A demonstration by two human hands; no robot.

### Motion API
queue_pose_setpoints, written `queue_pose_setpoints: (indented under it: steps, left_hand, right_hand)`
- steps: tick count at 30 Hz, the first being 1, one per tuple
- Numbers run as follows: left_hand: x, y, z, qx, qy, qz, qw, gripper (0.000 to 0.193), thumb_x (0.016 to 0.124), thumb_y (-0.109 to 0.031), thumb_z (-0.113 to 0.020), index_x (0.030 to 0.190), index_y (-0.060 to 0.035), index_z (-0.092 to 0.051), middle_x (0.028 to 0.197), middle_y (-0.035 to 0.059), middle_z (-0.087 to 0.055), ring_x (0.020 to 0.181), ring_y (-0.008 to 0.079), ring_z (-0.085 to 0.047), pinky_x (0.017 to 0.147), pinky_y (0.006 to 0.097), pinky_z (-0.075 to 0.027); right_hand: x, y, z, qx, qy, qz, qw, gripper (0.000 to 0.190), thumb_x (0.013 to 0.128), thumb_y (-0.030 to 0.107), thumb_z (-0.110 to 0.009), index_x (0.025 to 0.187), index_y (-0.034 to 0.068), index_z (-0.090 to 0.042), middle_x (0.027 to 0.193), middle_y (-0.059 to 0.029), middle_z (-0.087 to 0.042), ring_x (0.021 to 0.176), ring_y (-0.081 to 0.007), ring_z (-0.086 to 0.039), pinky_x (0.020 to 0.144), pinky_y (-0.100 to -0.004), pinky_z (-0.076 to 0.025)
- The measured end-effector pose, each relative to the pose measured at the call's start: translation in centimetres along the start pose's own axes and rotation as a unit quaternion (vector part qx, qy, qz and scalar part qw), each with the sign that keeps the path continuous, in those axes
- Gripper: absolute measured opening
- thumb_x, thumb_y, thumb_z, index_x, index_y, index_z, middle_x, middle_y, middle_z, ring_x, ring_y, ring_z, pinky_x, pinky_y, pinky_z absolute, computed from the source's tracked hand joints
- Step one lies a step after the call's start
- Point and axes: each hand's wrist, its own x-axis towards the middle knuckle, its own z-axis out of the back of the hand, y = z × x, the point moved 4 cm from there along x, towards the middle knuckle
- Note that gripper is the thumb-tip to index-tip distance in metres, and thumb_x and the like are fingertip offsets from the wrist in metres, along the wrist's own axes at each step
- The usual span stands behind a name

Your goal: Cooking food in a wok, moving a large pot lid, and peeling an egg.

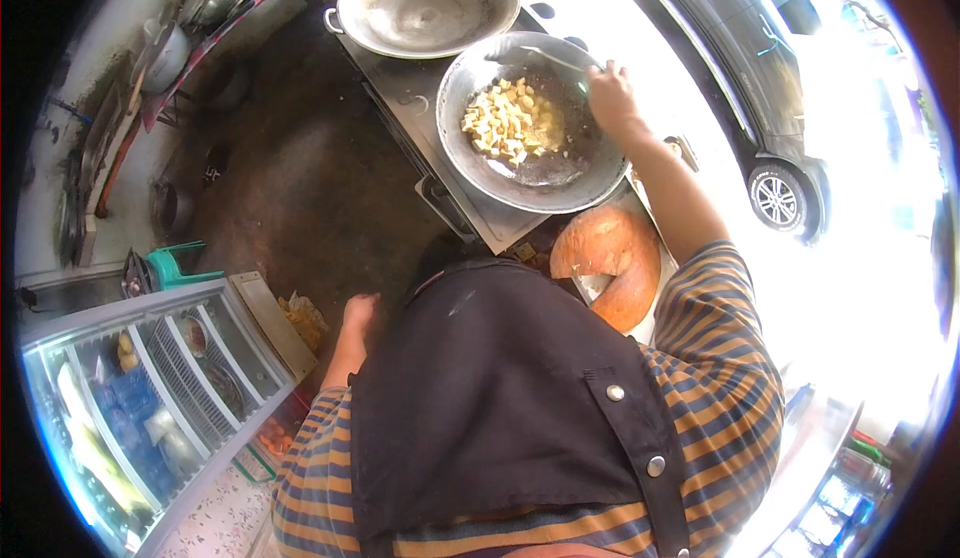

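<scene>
A large metal wok [577, 188] stands on a steel stove [450, 175]. In it, left of centre, lies a heap of pale yellow food cubes [499, 122] in what looks like oil. My right hand [613, 100] is at the wok's right rim, closed around the handle end of a long metal utensil [555, 58]; its far end rests within the upper part of the wok, blurred. My left hand [361, 310] hangs low beside my dark apron, away from the stove, and nothing shows in it; its fingers are partly hidden.
Another large two-handled wok [429, 6] sits farther along the stove. A big curved orange squash-like piece [626, 258] lies near the stove's near corner. At the lower left stands a glass-fronted display fridge [172, 393] holding goods, near a green plastic stool [176, 265]. A parked car [750, 92] is outside.
</scene>
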Motion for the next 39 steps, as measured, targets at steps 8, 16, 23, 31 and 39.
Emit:
queue_pose_setpoints:
  steps: [8,16,23,31,39]
  left_hand:
    - [-2.7,-4.9,-2.3,0.106,-0.002,0.019,0.994,0.024,0.099,-0.022,-0.066,0.082,-0.0064,-0.06,0.063,-0.0001,-0.049,0.045,0.0144,-0.04,0.043,0.0349,-0.027]
    - [-0.7,-5.8,-3.2,0.137,0.01,-0.024,0.99,0.028,0.093,-0.027,-0.073,0.092,0.0008,-0.069,0.074,0.0096,-0.064,0.055,0.02,-0.054,0.053,0.0376,-0.04]
    - [-0.3,-5.2,-2.9,0.145,-0.021,-0.072,0.987,0.028,0.095,-0.027,-0.072,0.084,-0.0021,-0.068,0.063,0.006,-0.058,0.044,0.0172,-0.047,0.043,0.0355,-0.032]
    - [-1.1,-5.5,-3.6,0.197,0.014,-0.046,0.979,0.03,0.094,-0.03,-0.074,0.087,-0.0016,-0.069,0.065,0.0044,-0.058,0.048,0.0171,-0.048,0.045,0.0359,-0.034]
    - [-3.9,-8.1,-4.1,0.21,0.03,-0.054,0.976,0.03,0.093,-0.03,-0.075,0.093,-0.0002,-0.071,0.067,0.005,-0.06,0.052,0.017,-0.051,0.047,0.036,-0.037]
  right_hand:
    - [-9.5,4.7,-0.9,0.069,0.08,0.048,0.993,0.051,0.093,0.007,-0.055,0.144,0.004,-0.055,0.129,-0.0227,-0.056,0.118,-0.04,-0.057,0.093,-0.0478,-0.056]
    - [-13.8,0.8,5.3,0.121,0.148,-0.031,0.981,0.033,0.099,0.013,-0.052,0.128,0.005,-0.067,0.122,-0.0237,-0.057,0.117,-0.0401,-0.06,0.095,-0.0483,-0.056]
    - [-18.1,-2.7,13.3,0.163,0.31,-0.088,0.933,0.038,0.095,0.01,-0.058,0.128,0.017,-0.074,0.105,-0.0219,-0.071,0.099,-0.0344,-0.069,0.085,-0.0439,-0.054]
    - [-19.3,5.4,3.2,0.309,0.209,-0.047,0.927,0.05,0.089,0.011,-0.057,0.138,0.014,-0.066,0.112,-0.022,-0.065,0.109,-0.0381,-0.066,0.095,-0.0461,-0.053]
    - [-13.4,9.5,-2.5,0.312,0.097,-0.086,0.941,0.045,0.088,0.01,-0.054,0.132,0.01,-0.064,0.112,-0.0236,-0.064,0.108,-0.0409,-0.066,0.094,-0.0476,-0.053]
